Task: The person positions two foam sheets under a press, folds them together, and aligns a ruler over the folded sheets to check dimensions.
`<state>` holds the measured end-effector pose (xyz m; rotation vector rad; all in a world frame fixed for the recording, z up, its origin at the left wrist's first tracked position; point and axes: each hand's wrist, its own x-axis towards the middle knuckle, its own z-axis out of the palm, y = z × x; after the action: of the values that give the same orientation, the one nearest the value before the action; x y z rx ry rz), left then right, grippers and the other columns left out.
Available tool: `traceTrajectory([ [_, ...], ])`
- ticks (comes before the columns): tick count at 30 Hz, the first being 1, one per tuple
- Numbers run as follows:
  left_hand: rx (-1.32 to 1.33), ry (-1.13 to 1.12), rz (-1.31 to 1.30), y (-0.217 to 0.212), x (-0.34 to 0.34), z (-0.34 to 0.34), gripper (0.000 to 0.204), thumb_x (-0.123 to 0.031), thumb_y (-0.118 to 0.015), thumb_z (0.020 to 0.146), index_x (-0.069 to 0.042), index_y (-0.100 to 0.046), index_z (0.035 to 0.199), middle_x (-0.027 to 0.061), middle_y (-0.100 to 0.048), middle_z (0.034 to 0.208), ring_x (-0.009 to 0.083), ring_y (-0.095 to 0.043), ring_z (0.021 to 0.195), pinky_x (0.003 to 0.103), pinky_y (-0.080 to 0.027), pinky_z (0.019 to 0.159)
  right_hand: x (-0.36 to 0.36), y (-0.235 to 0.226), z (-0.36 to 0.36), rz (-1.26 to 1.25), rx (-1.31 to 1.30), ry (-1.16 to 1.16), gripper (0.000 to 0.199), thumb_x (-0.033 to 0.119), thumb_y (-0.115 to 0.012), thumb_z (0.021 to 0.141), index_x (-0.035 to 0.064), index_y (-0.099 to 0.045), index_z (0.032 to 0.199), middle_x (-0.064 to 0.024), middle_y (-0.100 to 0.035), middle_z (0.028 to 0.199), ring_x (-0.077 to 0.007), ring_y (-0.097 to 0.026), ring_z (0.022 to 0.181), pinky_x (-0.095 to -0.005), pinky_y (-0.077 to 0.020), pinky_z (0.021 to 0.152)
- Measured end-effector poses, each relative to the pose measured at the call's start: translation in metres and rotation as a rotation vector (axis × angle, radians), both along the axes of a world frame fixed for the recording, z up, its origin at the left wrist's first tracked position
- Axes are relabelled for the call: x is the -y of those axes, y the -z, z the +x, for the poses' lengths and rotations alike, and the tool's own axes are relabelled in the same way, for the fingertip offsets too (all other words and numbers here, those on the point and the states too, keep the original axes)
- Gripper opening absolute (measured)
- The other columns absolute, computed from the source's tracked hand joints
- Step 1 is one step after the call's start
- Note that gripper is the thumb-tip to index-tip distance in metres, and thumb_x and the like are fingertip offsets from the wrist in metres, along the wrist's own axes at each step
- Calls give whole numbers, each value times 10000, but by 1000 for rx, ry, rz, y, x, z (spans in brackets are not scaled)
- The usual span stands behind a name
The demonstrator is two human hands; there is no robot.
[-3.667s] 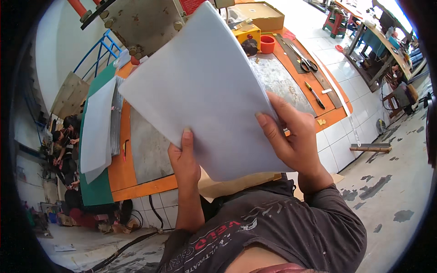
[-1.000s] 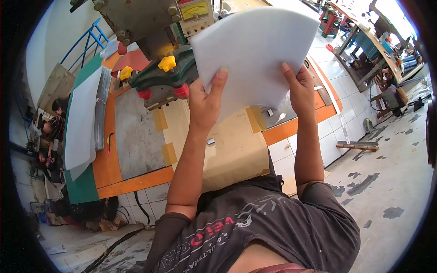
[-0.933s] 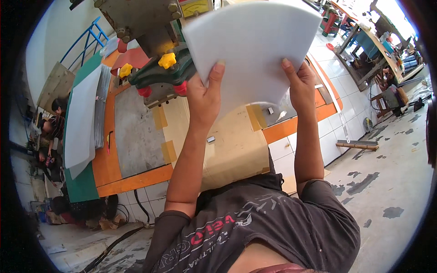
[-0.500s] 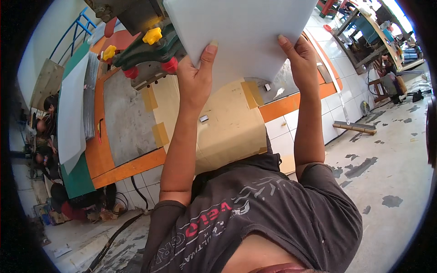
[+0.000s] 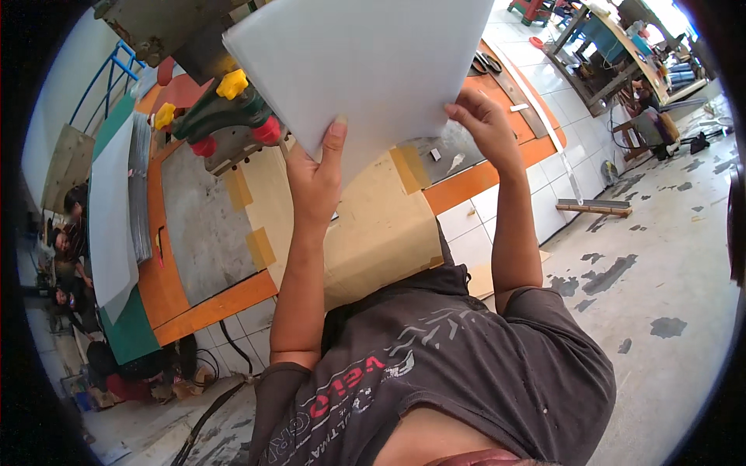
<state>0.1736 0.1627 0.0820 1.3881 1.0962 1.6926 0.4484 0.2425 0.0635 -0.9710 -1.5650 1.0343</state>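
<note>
A white sheet [image 5: 365, 70], perhaps a thin stack, is held up in front of me over the workbench. My left hand [image 5: 315, 179] grips its lower left corner, thumb on the near face and fingers behind. At its right edge my right hand [image 5: 489, 128] pinches the sheet with the thumb and fingertips. Below it lies tan cardboard [image 5: 373, 248], fixed with brown tape [image 5: 261, 248] to a grey metal plate [image 5: 210, 221]. Left of the sheet stands a dark green machine part [image 5: 221, 113] with yellow star knobs [image 5: 232, 84] and red caps [image 5: 266, 130].
A stack of sheets [image 5: 116, 210] rests on a green board [image 5: 128, 338] at the left. Scissors [image 5: 487, 64] and a steel ruler [image 5: 528, 113] lie on the orange bench top at the far right. Other people [image 5: 70, 256] sit low at the far left.
Both hands have shifted the sheet to the left in view and tilted it. My right hand has moved to the sheet's edge, its fingers more visible. The view has turned slightly.
</note>
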Motion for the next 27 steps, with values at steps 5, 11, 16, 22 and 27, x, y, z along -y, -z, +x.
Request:
traceTrajectory([
  [5,-82,-180,121,8,9,5,270,-207,-634,1064,38,-691,1163,2,-681,1021,80,-576,933,251,-469,835,15,10,2,-25,27,37,224,140,-678,1013,-30,-692,1157,-69,-736,1060,-133,-680,999,-317,-530,931],
  [11,287,-177,170,19,56,-24,305,-196,-612,1073,-4,-615,1309,85,-674,1222,162,-629,1111,356,-520,977,66,-41,-10,126,-76,-36,210,115,-742,959,-13,-696,1120,-64,-740,966,-134,-702,911,-297,-548,854],
  [16,578,-200,168,29,92,-41,455,-240,-611,1071,-66,-482,1472,78,-567,1417,212,-558,1280,430,-484,1086,114,-66,-42,356,111,-18,180,79,-807,883,-10,-740,1024,-93,-764,881,-169,-746,788,-286,-566,731],
  [22,825,-110,54,53,122,-51,475,-374,-507,1105,-78,-487,1477,57,-549,1458,220,-517,1345,453,-399,1166,135,-87,-68,501,22,-177,210,77,-853,816,12,-764,996,-101,-783,891,-212,-765,750,-301,-576,664],
  [27,851,-143,28,59,126,-55,508,-445,-439,1115,-89,-500,1473,81,-572,1445,248,-528,1337,468,-386,1165,135,-91,-80,533,-21,-238,232,73,-859,807,-4,-763,1004,-117,-784,899,-224,-772,765,-301,-581,675],
])
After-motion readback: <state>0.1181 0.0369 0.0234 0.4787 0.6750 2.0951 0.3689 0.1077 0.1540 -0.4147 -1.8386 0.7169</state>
